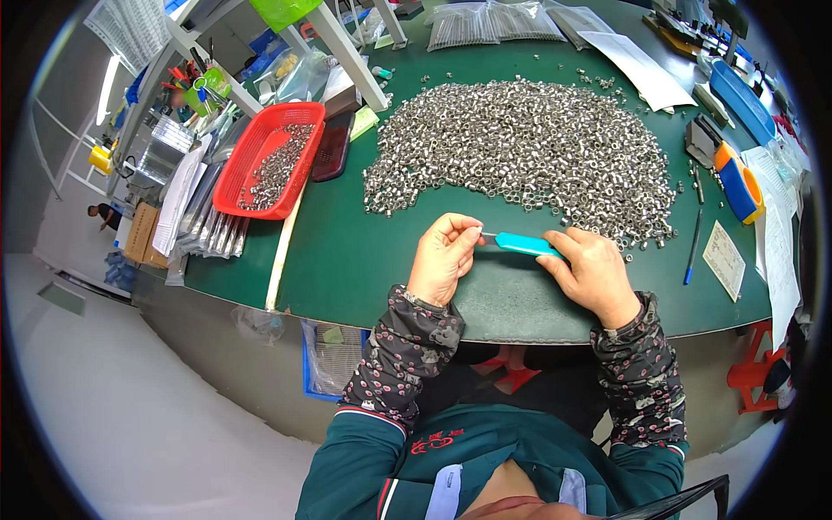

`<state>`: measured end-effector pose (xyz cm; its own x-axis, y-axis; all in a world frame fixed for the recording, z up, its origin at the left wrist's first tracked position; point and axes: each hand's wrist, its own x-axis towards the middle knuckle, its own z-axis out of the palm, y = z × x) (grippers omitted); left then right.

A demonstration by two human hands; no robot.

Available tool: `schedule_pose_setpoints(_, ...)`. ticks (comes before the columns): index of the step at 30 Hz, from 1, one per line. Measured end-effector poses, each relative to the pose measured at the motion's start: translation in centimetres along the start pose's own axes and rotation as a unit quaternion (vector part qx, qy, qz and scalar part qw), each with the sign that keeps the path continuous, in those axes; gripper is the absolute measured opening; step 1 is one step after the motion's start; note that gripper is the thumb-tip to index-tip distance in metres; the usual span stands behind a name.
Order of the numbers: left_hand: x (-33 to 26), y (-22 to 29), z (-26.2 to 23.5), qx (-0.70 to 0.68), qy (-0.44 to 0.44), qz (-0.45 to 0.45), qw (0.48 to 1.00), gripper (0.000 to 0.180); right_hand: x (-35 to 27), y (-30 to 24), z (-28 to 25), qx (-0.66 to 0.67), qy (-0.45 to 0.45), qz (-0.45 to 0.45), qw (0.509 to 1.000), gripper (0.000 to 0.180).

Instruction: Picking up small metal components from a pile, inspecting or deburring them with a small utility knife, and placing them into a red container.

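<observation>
Turquoise-handled tool [526, 244] lies level between both hands, just above the green bench [364, 260] and right at the near edge of a big heap of small silver metal rings [529, 147]. The right hand [592, 273] wraps the handle's right end, its fingers curled and pinching the turquoise grip. The left hand [444, 257] meets the tool's thin metal tip, with thumb and forefinger pressed together around something at that tip; what they pinch is too small to tell. Both wrists wear dark patterned sleeve covers over green sleeves.

The heap spreads across the middle of the bench, with stray rings scattered along its rim. To the left sits a red plastic basket [236, 173] with more of the silver pieces inside, and a dark flat case [332, 146] lies just beside it. To the right are a blue pen [692, 247], a small printed card [723, 259], and an orange and blue object [738, 183]. White paper sheets [637, 69] and clear bags of parts [490, 22] lie at the far edge.
</observation>
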<state>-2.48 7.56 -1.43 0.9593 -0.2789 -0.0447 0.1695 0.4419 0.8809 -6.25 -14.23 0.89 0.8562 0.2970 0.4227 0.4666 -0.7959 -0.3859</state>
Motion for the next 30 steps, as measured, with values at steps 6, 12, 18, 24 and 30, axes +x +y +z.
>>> schedule_pose_setpoints(6, 0.08, -0.02, -0.18, 0.032, 0.014, 0.001, 0.999, 0.010, 0.24, -0.27, -0.13, -0.077, 0.092, -0.078, 0.990, 0.027)
schedule_pose_setpoints(12, -0.05, 0.24, -0.38, -0.015, 0.010, -0.019, 1.000, 0.009, 0.41, -0.38, -0.19, -0.056, 0.132, -0.081, 0.986, 0.027)
schedule_pose_setpoints(18, -0.11, 0.25, -0.48, -0.057, 0.000, -0.038, 0.998, 0.010, 0.29, -0.29, -0.08, -0.027, 0.104, -0.056, 0.993, 0.026)
schedule_pose_setpoints(24, 0.00, 0.24, -0.28, -0.047, 0.002, -0.034, 0.998, 0.009, 0.24, -0.12, -0.08, -0.018, 0.079, -0.055, 0.995, 0.026)
schedule_pose_setpoints(30, 0.04, 0.14, -0.23, -0.045, -0.003, -0.023, 0.999, 0.009, 0.29, -0.17, -0.06, -0.008, 0.068, -0.049, 0.996, 0.026)
